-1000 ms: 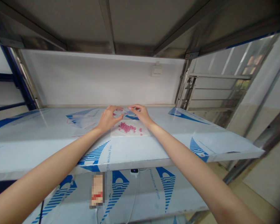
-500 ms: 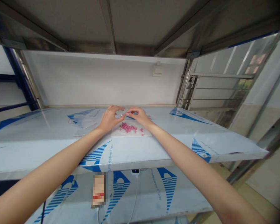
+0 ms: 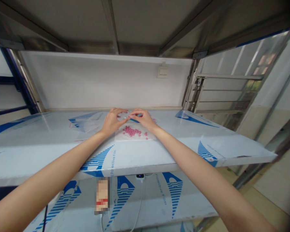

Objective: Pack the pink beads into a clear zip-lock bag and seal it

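Small round pink beads (image 3: 132,131) lay clustered on the smooth, film-covered bench (image 3: 178,145); behind them, the left hand's (image 3: 113,121) grip was curved open, the right hand's (image 3: 146,120) pinched, its contents unclear.

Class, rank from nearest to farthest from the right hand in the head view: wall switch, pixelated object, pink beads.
1. Pink beads: lower left of right hand.
2. Wall switch: on back wall.
3. Pixelated object: left, on lower shelf.

Open space above the shelf (image 3: 141,153) meets the wall (image 3: 106,83).
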Motion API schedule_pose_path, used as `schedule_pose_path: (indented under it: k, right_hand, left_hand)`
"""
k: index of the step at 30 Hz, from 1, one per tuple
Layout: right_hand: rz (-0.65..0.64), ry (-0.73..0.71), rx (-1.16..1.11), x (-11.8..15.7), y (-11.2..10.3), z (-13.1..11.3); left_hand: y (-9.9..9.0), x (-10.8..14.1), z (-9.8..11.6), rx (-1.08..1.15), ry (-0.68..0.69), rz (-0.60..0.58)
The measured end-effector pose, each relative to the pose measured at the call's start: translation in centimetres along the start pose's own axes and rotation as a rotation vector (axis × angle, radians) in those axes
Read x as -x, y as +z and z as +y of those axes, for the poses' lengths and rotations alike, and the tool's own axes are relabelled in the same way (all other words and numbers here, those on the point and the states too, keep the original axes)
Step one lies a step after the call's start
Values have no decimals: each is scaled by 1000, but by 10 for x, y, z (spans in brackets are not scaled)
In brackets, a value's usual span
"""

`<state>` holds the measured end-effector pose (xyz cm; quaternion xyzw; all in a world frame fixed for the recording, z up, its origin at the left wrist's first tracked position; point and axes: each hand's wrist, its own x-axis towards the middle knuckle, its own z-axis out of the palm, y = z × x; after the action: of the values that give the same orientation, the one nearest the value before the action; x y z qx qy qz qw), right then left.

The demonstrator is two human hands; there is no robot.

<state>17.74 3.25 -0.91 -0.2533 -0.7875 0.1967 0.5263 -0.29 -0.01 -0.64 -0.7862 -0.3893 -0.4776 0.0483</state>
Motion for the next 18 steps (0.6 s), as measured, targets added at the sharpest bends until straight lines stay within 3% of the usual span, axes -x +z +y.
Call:
schedule_pose_path:
  k: [6, 15, 18]
  right_hand:
    - [-1, -6, 59, 0, -1, -2]
    - [-9, -30, 100, 1, 0, -4]
    - [109, -55, 93, 1, -1, -7]
  left_hand:
    - [0, -1, -2, 61, -65, 30]
    - [0, -6, -8, 172, -189, -48]
    - [0, -5, -9, 141, -179, -18]
